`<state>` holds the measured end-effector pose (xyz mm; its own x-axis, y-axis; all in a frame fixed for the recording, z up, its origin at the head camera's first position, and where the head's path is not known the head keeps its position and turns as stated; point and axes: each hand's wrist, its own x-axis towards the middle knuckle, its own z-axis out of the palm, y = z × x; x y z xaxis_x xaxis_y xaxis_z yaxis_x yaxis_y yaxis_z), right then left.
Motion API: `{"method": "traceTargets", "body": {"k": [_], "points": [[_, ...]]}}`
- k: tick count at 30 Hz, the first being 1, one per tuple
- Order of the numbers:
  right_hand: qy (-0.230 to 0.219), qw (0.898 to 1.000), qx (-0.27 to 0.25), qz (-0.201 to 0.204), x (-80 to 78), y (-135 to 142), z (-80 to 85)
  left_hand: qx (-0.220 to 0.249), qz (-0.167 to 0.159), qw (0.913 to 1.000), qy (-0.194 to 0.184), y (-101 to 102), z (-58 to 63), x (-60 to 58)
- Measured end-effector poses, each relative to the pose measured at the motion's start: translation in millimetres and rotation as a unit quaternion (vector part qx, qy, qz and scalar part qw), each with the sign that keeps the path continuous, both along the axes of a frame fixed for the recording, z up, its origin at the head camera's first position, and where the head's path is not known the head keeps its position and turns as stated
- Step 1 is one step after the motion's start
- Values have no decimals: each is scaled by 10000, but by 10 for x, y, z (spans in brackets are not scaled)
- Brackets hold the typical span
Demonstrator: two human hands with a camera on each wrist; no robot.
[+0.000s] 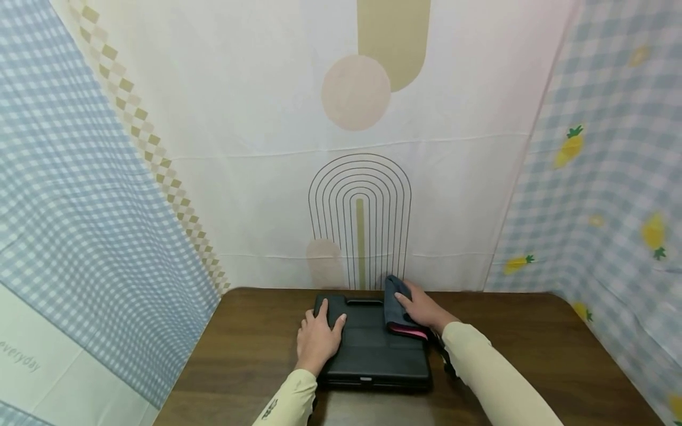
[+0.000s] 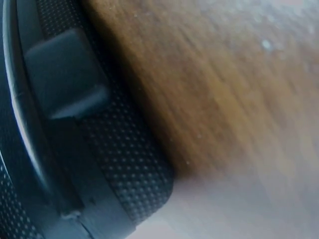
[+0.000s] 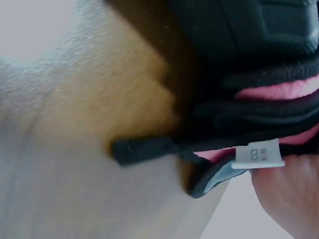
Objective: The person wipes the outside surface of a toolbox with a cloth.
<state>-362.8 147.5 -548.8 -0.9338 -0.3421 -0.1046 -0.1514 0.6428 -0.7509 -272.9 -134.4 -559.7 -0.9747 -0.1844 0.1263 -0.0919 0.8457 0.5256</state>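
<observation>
A flat black case [image 1: 373, 358] lies on the table, its handle at the far side and a small latch at the near edge. Spread over the left part of its lid, my left hand [image 1: 318, 340] rests with straight fingers. My right hand [image 1: 425, 307] grips a folded blue-grey cloth [image 1: 393, 305] against the lid's far right part. Black edging and a pink inner side show on the cloth. In the right wrist view, its folded layers carry a white label [image 3: 259, 153] and a black loop [image 3: 142, 150]. The left wrist view shows the case's textured side and a block-like clip [image 2: 67, 74].
The brown wooden table [image 1: 250, 343] has rounded far corners. Right behind it hangs a pale patterned curtain [image 1: 256, 213]. Blue checked cloth hangs on the left [image 1: 133, 248] and on the right [image 1: 602, 195].
</observation>
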Motion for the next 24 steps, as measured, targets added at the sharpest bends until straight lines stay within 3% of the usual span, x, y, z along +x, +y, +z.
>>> {"method": "traceTargets", "body": {"k": [6, 12, 24], "points": [[-388, 9984, -324, -241, 78, 45, -11, 10, 58, 10000, 1, 3, -17, -10], [-645, 9966, -314, -407, 274, 91, -8, -32, 94, 9999, 33, -1, -9, 5], [-552, 9982, 53, -247, 978, 238, 75, 45, 45, 10000, -23, 6, -15, 21]]}}
